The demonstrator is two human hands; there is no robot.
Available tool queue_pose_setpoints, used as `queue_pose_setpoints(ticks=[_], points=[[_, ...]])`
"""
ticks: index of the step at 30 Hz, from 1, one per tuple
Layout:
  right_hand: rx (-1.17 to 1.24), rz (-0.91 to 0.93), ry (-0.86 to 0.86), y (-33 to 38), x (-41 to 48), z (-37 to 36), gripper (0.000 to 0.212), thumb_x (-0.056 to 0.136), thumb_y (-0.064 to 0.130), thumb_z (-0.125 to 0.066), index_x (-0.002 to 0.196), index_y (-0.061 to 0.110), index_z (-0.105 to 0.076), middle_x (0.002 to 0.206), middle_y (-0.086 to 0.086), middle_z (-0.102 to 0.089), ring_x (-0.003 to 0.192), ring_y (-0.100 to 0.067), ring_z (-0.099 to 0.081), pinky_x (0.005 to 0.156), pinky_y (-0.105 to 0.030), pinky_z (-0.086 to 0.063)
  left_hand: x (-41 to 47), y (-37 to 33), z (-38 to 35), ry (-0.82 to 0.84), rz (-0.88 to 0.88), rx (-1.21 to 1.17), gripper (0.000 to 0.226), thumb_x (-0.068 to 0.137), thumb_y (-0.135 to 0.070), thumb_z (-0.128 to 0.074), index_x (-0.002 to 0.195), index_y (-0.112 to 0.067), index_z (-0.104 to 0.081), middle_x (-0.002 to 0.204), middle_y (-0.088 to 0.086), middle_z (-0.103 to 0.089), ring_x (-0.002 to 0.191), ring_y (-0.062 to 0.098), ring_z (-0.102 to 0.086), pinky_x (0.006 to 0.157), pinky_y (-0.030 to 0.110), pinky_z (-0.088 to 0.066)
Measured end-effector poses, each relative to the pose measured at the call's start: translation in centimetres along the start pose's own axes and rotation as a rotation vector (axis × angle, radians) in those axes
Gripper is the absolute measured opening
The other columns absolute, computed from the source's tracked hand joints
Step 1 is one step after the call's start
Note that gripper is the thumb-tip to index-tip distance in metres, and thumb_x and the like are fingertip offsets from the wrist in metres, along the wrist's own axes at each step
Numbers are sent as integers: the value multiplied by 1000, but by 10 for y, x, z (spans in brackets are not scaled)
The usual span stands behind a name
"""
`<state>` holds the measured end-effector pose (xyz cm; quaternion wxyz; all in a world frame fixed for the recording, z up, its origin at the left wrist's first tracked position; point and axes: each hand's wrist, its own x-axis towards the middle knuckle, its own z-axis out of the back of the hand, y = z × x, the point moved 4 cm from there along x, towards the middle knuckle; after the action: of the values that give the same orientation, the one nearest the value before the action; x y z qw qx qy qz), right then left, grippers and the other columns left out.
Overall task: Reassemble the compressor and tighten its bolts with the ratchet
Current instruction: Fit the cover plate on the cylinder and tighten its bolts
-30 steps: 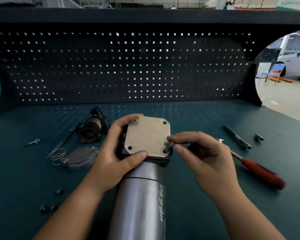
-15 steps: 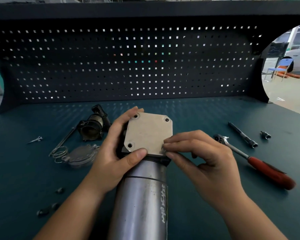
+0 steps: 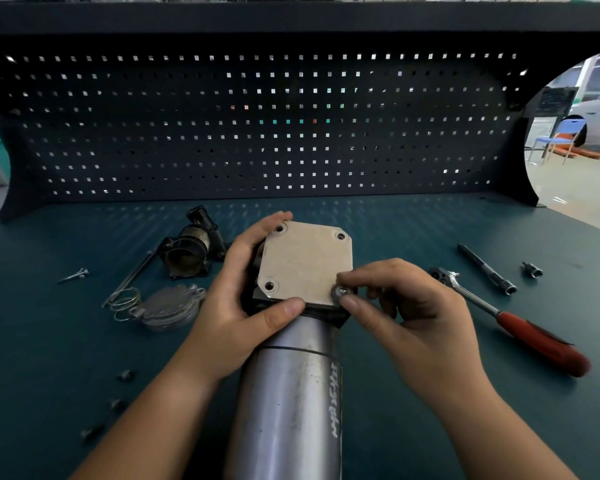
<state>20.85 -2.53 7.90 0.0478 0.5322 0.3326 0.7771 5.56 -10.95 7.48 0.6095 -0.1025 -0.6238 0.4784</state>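
Left hand [image 3: 243,303] grips the compressor [image 3: 291,375] under its cover plate [image 3: 303,263]; right hand [image 3: 406,313] pinches a bolt [image 3: 342,291] at the near-right hole, seemingly just started, so a tilt could cross-thread it

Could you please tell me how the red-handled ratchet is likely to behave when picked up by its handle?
The ratchet is a metal bar with a red grip, so probably stiff and heavy for its size. Its wide head sits at the far end, so it may dip there, and should stop it rolling.
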Motion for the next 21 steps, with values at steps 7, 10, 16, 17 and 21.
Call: queue_pose_setpoints(ticks=[7,10,16,17,21], points=[[-32,43,1,2,1,2,19,76,31,-69,95,32,-66,95,14,-66,91,-6,-61,64,-14,-38,0,0,0,1,-5,-6,70,72,-25,-63,135,-16,-35,136,-18,-47,123,4,-47,96,16,-39],[-75,58,6,3,1,1,23,77,31,-68,99,35,-64,98,17,-64,91,-5,-59,64,-12,-37,0,0,-1,8,-5,-13,69,72,-24,-63,135,-16,-35,133,-21,-48,122,3,-48,95,15,-40],[20,59,-41,2,-1,4,14,81,26,-66,94,31,-67,93,18,-70,85,-10,-64,63,-18,-40,0,1,-1,10,-4,-18,69,72,-22,-63,135,-15,-34,131,-23,-49,120,0,-48,94,13,-40],[33,54,-48,1,-1,5,13,80,26,-67,93,31,-67,93,18,-70,85,-11,-65,63,-19,-41,0,1,-1,10,-3,-20,70,72,-23,-63,135,-15,-34,131,-23,-49,120,0,-49,93,13,-40],[74,21,-72,-1,-1,4,11,78,25,-68,88,29,-69,94,18,-71,90,-8,-67,62,-21,-42,0,1,-1,10,7,-36,70,72,-22,-64,135,-15,-34,131,-23,-50,119,-1,-50,92,13,-41]])
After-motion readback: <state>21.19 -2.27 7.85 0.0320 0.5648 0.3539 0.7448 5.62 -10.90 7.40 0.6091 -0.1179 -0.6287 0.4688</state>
